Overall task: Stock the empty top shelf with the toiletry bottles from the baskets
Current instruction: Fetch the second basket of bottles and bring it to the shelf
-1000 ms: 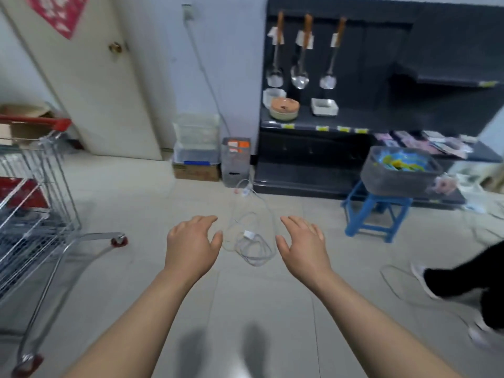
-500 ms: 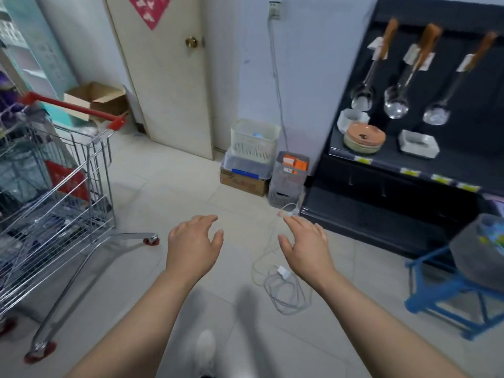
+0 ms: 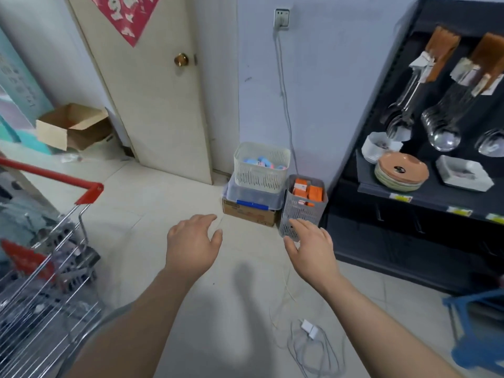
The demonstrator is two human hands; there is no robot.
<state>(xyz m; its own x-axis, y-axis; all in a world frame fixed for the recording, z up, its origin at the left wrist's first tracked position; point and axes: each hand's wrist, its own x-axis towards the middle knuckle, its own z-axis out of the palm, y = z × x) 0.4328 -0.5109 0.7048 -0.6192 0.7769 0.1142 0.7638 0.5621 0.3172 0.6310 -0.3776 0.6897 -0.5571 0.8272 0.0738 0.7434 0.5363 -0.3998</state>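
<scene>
Hands empty, baskets ahead
Your left hand (image 3: 192, 246) and right hand (image 3: 313, 249) hover palms down, fingers loose; beyond, grey basket (image 3: 301, 211) upright, white basket (image 3: 260, 173) upright on a tub (image 3: 253, 196) beside it, blue contents (image 3: 263, 160) too blurred for an axis

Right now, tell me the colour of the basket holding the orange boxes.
Grey; the basket shows best in the head view.

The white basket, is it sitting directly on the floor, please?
No, the white basket sits on a clear bin atop a cardboard box.
</scene>
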